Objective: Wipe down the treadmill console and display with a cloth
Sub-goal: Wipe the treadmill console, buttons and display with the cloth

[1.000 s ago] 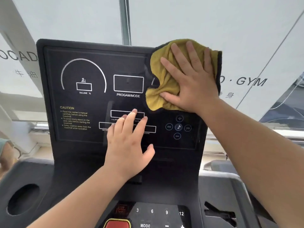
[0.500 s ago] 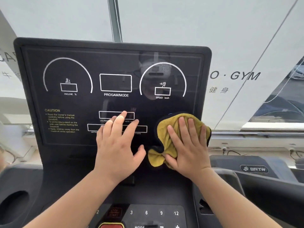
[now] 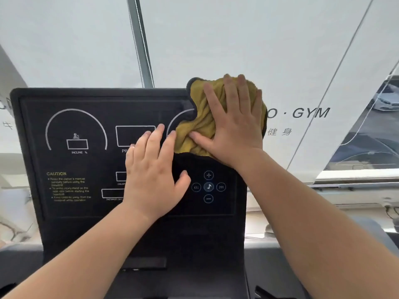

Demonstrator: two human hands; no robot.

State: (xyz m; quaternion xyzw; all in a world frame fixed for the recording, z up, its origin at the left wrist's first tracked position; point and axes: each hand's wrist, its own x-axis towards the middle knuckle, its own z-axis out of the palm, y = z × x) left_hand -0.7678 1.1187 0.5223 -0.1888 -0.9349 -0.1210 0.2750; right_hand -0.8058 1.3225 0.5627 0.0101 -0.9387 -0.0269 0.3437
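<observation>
Right hand [image 3: 234, 128] moved cloth [image 3: 199, 126] from display [image 3: 86, 160] bottom to top-right corner, palm flat; left hand [image 3: 154, 171] flat, apparently higher.

The crumpled yellow terry cloth [image 3: 203, 128] is lying over the top right corner of the flat black treadmill display panel [image 3: 86, 208], under the right hand [image 3: 234, 130]; the left hand [image 3: 154, 178] is lying flat at the panel's middle.

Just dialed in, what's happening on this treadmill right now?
A person is wiping the treadmill's display panel. The right hand presses a yellow cloth flat against the panel's top right corner, covering the right-hand gauge. The left hand rests open on the middle of the panel, bare, as if bracing. The music buttons sit uncovered just below the cloth.
</observation>
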